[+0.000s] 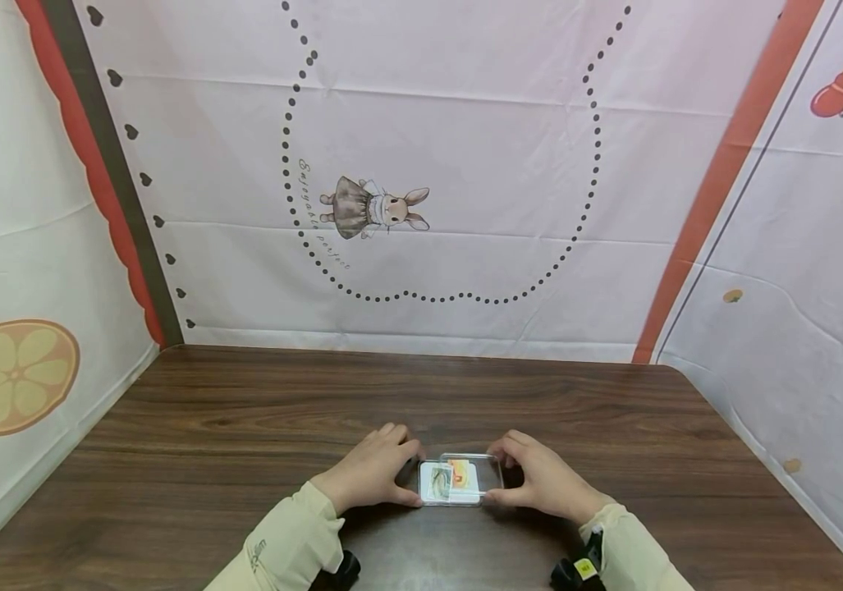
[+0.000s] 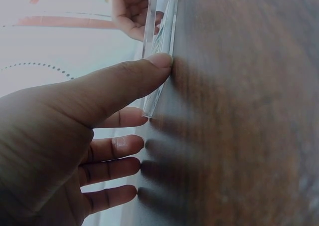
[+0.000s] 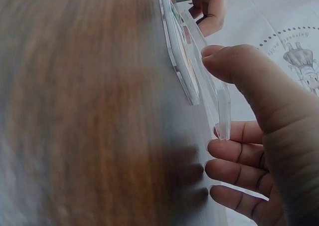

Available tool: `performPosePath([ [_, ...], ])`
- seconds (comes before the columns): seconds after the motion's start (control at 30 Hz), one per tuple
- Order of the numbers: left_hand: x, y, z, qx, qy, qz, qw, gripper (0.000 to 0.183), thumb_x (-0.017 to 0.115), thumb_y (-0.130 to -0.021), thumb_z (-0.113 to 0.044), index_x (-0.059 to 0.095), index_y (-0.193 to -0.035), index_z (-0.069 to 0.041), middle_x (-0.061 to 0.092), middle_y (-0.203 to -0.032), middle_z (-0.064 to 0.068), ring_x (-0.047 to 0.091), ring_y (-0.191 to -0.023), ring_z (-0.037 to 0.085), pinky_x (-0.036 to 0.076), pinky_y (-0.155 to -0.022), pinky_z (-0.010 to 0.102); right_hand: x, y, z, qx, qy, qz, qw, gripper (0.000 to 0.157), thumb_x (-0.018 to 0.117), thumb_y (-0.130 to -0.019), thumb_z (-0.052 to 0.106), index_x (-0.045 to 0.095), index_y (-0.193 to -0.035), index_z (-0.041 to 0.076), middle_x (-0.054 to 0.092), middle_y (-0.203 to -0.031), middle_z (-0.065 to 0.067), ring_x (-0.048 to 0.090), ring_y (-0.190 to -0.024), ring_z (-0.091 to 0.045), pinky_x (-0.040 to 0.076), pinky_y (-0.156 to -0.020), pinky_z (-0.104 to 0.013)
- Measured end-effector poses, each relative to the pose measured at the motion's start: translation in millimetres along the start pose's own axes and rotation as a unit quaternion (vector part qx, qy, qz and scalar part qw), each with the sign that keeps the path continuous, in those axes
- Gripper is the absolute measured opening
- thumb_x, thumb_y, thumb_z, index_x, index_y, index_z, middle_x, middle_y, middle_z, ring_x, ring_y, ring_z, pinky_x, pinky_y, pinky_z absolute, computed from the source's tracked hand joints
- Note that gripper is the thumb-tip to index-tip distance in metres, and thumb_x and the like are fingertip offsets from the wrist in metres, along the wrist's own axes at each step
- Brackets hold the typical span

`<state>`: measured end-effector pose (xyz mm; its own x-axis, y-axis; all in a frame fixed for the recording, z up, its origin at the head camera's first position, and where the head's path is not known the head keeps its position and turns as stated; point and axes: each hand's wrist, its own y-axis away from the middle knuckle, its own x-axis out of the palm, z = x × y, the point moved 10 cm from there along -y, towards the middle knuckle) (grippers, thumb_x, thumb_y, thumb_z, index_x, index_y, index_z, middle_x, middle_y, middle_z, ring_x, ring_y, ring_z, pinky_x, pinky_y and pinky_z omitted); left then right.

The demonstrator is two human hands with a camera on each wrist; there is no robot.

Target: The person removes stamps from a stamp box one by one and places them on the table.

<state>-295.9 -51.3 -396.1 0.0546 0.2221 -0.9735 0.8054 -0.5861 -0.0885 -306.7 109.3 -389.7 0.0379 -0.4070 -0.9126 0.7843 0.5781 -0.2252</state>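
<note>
A shallow clear plastic box (image 1: 427, 468) lies on the table with its transparent lid (image 1: 493, 469) apart from it, shifted to the right. White cards with printed pictures (image 1: 463, 476) show inside the box; one picture is green-grey, another orange and yellow. My left hand (image 1: 375, 474) grips the box's left end between thumb and fingers, as the left wrist view also shows. My right hand (image 1: 539, 480) pinches the lid by its near and far edges. In the right wrist view the lid (image 3: 224, 111) hangs tilted slightly above the box (image 3: 175, 54), partly overlapping it.
The brown wood-grain table (image 1: 244, 410) stretches around both hands. White printed cloth (image 1: 451, 164) hangs behind its far edge, and similar cloth stands along the left and right sides. A black wrist device (image 1: 576, 570) sits at the right sleeve.
</note>
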Motion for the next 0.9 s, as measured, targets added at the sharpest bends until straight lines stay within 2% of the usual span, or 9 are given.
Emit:
performPosePath([
  [0.3, -1.8, 0.3, -1.5, 0.012, 0.002, -0.008, 0.9999, 0.050, 0.068, -0.069, -0.055, 0.058, -0.106, -0.023, 0.047, -0.093, -0.007, 0.034, -0.078, 0.007, 0.031, -0.071, 0.025, -2.0, 0.7, -1.3, 0.000, -0.001, -0.001, 1.000, 0.051, 0.066, -0.068, 0.059, 0.058, -0.102, 0.022, 0.050, -0.089, 0.014, 0.047, -0.079, -0.003, 0.042, -0.067, -0.021],
  [0.9, -1.7, 0.1, -1.2, 0.008, 0.001, -0.007, 0.9999, 0.051, 0.067, -0.070, -0.055, 0.058, -0.107, -0.022, 0.047, -0.094, -0.008, 0.034, -0.079, 0.007, 0.031, -0.071, 0.024, -3.5, 2.2, -6.4, 0.003, -0.009, -0.004, 1.000, 0.049, 0.068, -0.068, 0.056, 0.058, -0.102, 0.022, 0.051, -0.090, 0.013, 0.048, -0.079, -0.003, 0.043, -0.068, -0.021],
])
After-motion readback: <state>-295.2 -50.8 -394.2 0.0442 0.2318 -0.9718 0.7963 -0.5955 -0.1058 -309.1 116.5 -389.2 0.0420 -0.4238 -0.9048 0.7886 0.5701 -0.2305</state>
